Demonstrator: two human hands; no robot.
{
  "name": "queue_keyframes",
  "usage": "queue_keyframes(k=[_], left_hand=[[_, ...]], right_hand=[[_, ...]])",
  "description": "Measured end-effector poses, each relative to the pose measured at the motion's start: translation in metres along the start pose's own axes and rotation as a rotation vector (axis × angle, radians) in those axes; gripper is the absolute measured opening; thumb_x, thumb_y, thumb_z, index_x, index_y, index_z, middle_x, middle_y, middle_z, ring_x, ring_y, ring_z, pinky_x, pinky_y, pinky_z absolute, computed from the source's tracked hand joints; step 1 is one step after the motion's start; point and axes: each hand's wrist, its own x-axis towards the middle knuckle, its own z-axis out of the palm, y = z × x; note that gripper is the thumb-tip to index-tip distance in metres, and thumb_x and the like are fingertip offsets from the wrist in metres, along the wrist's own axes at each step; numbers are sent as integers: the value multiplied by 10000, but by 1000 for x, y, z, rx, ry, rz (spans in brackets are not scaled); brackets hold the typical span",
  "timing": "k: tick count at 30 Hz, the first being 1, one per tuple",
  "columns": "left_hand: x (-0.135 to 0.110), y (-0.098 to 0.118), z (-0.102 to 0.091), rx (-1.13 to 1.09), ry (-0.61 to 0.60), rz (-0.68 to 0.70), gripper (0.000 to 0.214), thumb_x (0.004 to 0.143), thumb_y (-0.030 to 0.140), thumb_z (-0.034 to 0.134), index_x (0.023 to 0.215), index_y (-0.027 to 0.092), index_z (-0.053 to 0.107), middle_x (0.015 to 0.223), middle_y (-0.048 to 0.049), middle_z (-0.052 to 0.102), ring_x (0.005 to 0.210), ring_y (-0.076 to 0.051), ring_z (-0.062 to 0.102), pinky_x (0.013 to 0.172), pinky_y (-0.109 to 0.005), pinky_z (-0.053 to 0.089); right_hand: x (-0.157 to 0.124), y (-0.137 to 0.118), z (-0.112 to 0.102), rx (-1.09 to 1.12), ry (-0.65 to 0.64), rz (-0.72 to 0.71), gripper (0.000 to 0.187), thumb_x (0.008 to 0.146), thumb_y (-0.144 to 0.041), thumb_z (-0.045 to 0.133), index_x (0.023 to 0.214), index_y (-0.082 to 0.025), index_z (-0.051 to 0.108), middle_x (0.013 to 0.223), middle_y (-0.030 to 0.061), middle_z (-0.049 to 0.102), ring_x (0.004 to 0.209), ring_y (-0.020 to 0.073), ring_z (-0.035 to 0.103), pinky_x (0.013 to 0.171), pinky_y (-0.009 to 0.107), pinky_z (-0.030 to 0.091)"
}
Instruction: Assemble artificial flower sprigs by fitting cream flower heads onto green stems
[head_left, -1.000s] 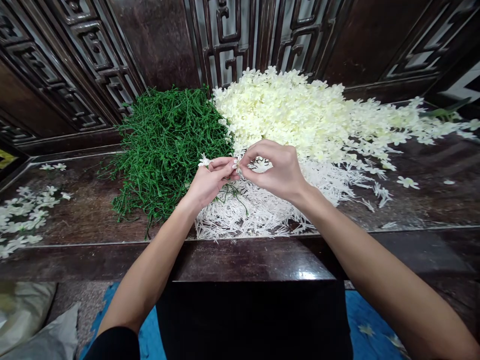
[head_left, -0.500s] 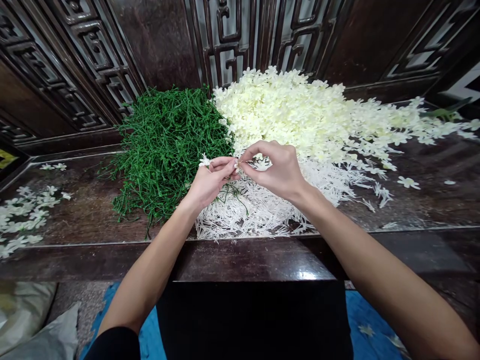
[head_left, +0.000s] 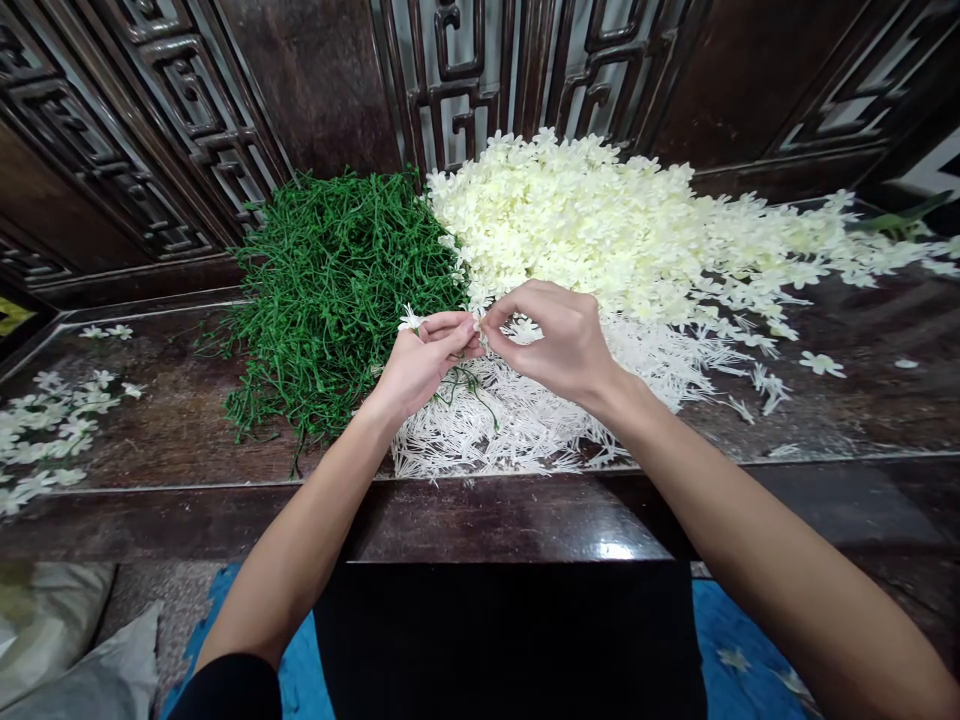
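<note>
In the middle of the bench, my left hand (head_left: pixel 421 362) is closed, pinching a thin green plastic stem (head_left: pixel 480 390) whose end hangs below the fingers. A white artificial flower (head_left: pixel 409 318) pokes out behind that hand. Fingertip to fingertip with it, my right hand (head_left: pixel 559 335) is pinched at a small whitish piece (head_left: pixel 478 325), partly hidden by the fingers. Left of the hands lies a heap of green stems (head_left: pixel 341 275). Behind them is a heap of cream-white flower heads (head_left: pixel 570 215), and below them a layer of thin white spiky pieces (head_left: pixel 480 435).
White flowers (head_left: pixel 67 425) lie at the bench's left end. A few loose pieces and a single flower (head_left: pixel 822 364) are scattered at right. The dark wooden bench (head_left: pixel 885 410) backs onto a carved panel (head_left: pixel 322 90). Pale sacks (head_left: pixel 112 670) stand on the floor at lower left.
My right hand has shifted very slightly to the right at the fingertips. The left hand keeps its hold on the stem almost unmoved.
</note>
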Motion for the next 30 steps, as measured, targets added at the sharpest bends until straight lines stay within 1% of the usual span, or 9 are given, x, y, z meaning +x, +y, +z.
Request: queue_keyframes(k=[4,6,10,14,19,22,25,28,30], left_hand=[[0,0,-1,-6,-4,2,69,756,83,764,799,110,718,774,-30,691,732,-110,658,813,-308,561],[0,1,-1,-5,-5,12,81,752,82,765,799,114,707,758,-21,687,717,-105,656,791,-293,559],[0,2,1,25,-17,43,76,776,86,744,803,129,687,743,-1,667,657,-83,626,760,-274,542],[-1,2,3,34,-1,83,71,821,62,684,798,129,677,774,-3,655,646,-74,617,730,-264,522],[-2,2,5,62,2,96,71,822,69,681,785,128,669,760,-2,642,659,-80,606,731,-264,515],[-2,3,5,75,-3,117,67,810,70,689,780,126,668,758,-2,638,660,-81,602,724,-260,513],[-2,3,5,82,-5,127,62,813,71,683,783,124,671,755,-2,635,654,-82,604,713,-257,514],[-3,3,5,88,-2,120,54,819,77,680,785,119,677,755,-4,634,669,-85,607,718,-255,520],[-4,4,6,84,2,107,44,811,87,698,785,118,680,769,-6,639,686,-87,610,740,-263,526]], right_hand=[[1,0,-1,18,11,-52,152,842,-113,573,752,-231,603,693,-11,683,668,166,659,653,361,536],[2,-1,-3,49,-1,-16,134,846,-135,603,758,-236,609,716,-18,693,683,167,670,672,370,546],[4,-3,-8,122,8,79,84,837,-226,660,764,-242,620,733,-15,705,690,171,679,624,346,555],[6,-4,-11,175,54,93,79,786,-248,699,761,-223,629,712,-2,705,665,170,667,598,333,546],[7,-6,-12,187,25,138,58,791,-255,675,773,-212,641,724,7,705,671,169,666,588,330,540],[7,-7,-11,170,15,125,48,795,-253,668,793,-208,652,746,15,712,682,172,666,590,329,540],[5,-5,-10,159,12,76,22,815,-223,645,812,-207,660,768,17,727,691,168,675,588,318,541],[4,-2,-8,135,17,7,60,831,-180,615,808,-213,659,754,9,731,680,160,680,588,310,551],[3,-1,-7,108,12,-10,78,832,-174,604,796,-221,654,749,5,732,681,163,683,598,317,561]])
